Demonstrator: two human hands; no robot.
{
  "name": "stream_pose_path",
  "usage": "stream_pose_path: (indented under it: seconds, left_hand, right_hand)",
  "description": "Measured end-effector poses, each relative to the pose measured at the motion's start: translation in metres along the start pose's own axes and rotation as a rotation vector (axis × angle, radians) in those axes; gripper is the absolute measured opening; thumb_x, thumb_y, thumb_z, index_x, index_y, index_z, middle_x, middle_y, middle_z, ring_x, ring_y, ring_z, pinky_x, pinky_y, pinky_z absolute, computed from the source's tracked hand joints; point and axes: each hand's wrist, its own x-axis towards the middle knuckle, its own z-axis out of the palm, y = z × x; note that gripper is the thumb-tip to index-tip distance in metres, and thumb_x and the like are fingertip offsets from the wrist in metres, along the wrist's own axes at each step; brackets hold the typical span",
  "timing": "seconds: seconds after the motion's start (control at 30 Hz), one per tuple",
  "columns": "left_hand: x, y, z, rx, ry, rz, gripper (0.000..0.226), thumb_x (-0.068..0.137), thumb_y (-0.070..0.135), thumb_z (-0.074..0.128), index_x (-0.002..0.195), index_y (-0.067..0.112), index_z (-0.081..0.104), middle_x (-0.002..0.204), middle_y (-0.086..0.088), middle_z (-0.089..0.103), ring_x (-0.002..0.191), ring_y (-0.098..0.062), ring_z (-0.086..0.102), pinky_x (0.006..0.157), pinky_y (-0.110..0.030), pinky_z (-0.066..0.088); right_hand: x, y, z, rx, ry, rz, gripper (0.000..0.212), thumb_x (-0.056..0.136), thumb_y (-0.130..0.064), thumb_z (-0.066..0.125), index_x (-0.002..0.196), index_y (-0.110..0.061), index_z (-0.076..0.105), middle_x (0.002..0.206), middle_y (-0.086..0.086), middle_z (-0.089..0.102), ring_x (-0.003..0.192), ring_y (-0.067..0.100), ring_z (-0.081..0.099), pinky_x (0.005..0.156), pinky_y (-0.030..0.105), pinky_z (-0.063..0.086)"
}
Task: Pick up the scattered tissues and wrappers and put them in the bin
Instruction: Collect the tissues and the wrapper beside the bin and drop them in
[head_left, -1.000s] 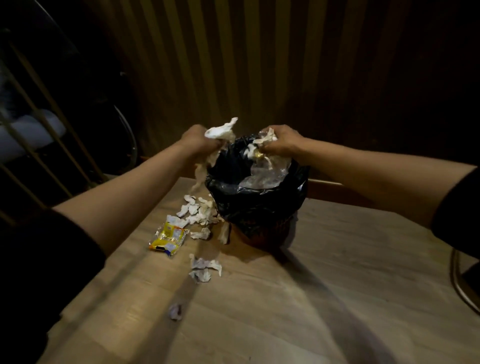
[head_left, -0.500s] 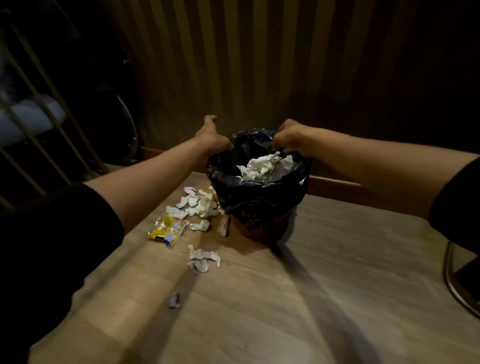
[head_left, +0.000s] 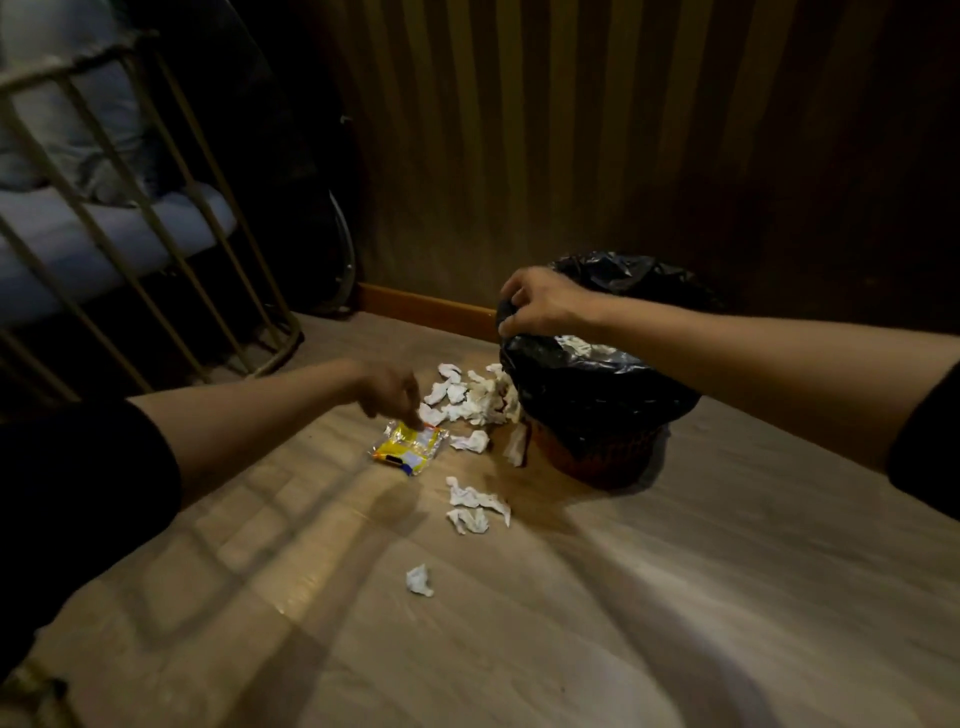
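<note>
A dim room: pale wood-grain floor (head_left: 571, 623), vertically striped wall (head_left: 519, 130). Crumpled white tissues (head_left: 470, 397) and a glossy yellow wrapper (head_left: 409, 447) lie beside the bin (head_left: 597, 410), lined with wrinkled black plastic. The right hand (head_left: 543, 306) pinches the liner's rim. The left hand (head_left: 389, 387), blurred, fingers curled, touches the wrapper; grip unclear.

Yellow wrapper (head_left: 409, 447), white tissues (head_left: 475, 504), black bin liner (head_left: 587, 395), striped wall (head_left: 519, 130).
</note>
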Motion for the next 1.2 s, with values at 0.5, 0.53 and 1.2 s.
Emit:
stream_pose_path:
  seconds: [0.5, 0.53, 1.2]
  left_hand:
    - [0.077, -0.061, 0.14, 0.39, -0.153, 0.215, 0.045, 0.087, 0.025, 0.066, 0.125, 0.003, 0.057, 0.128, -0.016, 0.061, 0.113, -0.032, 0.063, 0.088, -0.041, 0.053]
    - [0.08, -0.065, 0.146, 0.371, -0.124, 0.217, 0.042, 0.087, 0.022, 0.063, 0.124, 0.002, 0.056, 0.129, -0.018, 0.058, 0.115, -0.035, 0.061, 0.086, -0.042, 0.052]
    - [0.104, -0.097, 0.152, -0.046, 0.057, 0.256, 0.031, 0.082, 0.028, 0.07, 0.108, 0.013, 0.067, 0.117, -0.012, 0.068, 0.113, -0.029, 0.06, 0.088, -0.032, 0.048]
  right_hand:
    - [0.008, 0.002, 0.139, -0.599, -0.448, -0.044, 0.038, 0.088, -0.023, 0.064, 0.121, -0.005, 0.06, 0.119, 0.016, 0.064, 0.106, 0.03, 0.062, 0.085, 0.039, 0.054]
    - [0.011, 0.006, 0.15, -0.627, -0.483, -0.003, 0.038, 0.089, -0.021, 0.062, 0.123, -0.005, 0.059, 0.122, 0.016, 0.063, 0.109, 0.031, 0.062, 0.087, 0.039, 0.055]
    - [0.097, 0.027, 0.243, -0.828, -0.544, -0.133, 0.044, 0.09, -0.019, 0.065, 0.129, -0.003, 0.055, 0.128, 0.017, 0.059, 0.114, 0.031, 0.062, 0.073, 0.03, 0.043]
